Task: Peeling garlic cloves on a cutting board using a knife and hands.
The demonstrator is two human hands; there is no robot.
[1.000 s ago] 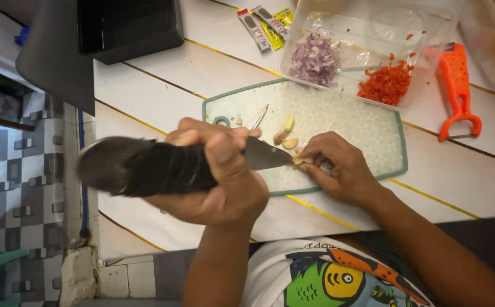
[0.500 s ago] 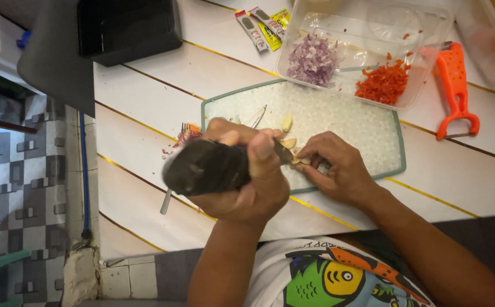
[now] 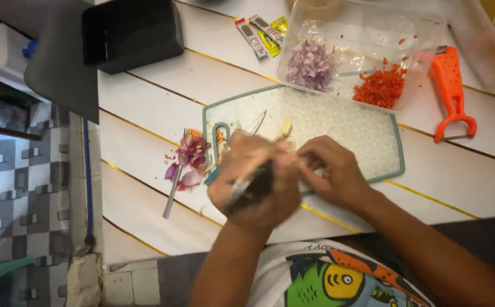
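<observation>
Cutting board: pale translucent plastic, pebbled surface, smooth green rim. Knife handle in my left hand: dark, looks matt; blurred, material unclear. Table: white painted planks, smooth with a slight sheen, thin yellow lines at the seams. Container: clear glossy plastic, thin-walled. Peeler: orange plastic, smooth. Fork: bare metal, dull shine. Onion skins: purple, papery, glossy in places. Black box: smooth, semi-gloss.
</observation>
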